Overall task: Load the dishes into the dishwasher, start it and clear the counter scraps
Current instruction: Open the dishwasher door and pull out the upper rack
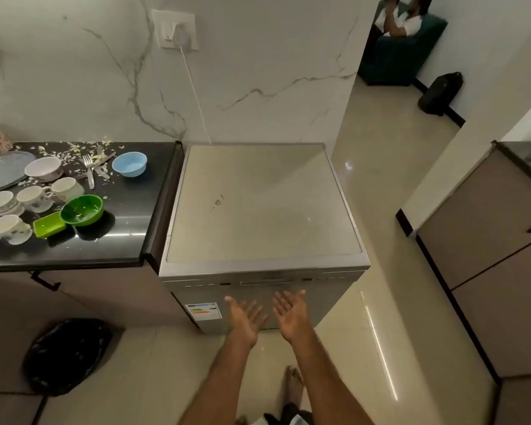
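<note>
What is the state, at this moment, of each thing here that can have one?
Dishwasher: door shut.
Plug: in the wall socket.
Left hand: open, palm up, holding nothing.
Right hand: open, palm up, holding nothing.
Blue bowl: upright, empty.
Green bowl: upright.
Cups: upright, not yet loaded.
Counter: scraps strewn at the back.

dishes on counter, dishwasher right, bin below
</note>
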Action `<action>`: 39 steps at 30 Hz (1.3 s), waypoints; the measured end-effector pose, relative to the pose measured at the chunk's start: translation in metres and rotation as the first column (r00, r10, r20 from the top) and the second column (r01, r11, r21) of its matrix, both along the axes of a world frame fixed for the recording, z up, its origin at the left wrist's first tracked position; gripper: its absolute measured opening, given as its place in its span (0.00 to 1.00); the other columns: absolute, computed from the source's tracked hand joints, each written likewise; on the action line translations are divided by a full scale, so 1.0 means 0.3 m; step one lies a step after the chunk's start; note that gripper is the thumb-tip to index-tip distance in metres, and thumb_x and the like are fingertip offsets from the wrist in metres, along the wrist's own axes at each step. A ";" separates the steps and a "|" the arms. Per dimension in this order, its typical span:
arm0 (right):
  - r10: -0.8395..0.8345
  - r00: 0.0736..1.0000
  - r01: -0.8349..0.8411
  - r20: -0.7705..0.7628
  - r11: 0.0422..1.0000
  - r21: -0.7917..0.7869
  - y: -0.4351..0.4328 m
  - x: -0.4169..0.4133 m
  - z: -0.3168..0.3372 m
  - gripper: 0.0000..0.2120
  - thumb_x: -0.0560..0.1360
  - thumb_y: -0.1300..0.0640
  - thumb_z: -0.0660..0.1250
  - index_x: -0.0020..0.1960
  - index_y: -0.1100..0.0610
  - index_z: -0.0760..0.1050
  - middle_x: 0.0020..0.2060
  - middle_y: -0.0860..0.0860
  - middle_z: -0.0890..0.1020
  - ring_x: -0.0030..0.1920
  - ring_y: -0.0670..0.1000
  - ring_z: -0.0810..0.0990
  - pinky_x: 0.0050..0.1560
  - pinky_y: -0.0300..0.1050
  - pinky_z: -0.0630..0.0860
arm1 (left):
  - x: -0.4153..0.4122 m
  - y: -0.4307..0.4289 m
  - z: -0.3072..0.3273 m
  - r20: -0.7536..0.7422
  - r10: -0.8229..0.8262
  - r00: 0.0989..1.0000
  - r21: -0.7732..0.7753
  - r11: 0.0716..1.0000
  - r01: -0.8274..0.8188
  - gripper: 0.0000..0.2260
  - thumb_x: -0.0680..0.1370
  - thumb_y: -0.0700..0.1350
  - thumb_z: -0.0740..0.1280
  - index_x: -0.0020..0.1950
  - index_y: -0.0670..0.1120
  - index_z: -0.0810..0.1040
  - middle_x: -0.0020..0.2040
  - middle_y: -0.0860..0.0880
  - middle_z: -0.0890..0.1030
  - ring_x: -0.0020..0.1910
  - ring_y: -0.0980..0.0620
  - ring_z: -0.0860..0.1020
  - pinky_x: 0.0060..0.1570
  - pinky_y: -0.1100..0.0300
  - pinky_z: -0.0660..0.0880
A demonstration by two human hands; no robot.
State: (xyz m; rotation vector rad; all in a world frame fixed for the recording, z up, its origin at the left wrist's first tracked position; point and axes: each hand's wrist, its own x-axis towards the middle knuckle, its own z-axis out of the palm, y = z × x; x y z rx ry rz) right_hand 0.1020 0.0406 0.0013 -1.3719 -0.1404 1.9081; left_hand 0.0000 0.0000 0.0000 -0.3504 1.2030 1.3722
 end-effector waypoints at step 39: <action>-0.001 0.997 0.005 -0.080 0.998 0.061 0.238 -0.066 -0.144 0.26 0.74 0.40 0.65 0.59 0.61 0.76 0.55 0.57 0.82 0.59 0.55 0.78 0.71 0.50 0.67 | -0.010 0.257 -0.143 -0.101 -0.113 0.988 0.009 0.993 0.114 0.36 0.74 0.66 0.62 0.70 0.39 0.73 0.67 0.42 0.77 0.69 0.46 0.74 0.72 0.54 0.66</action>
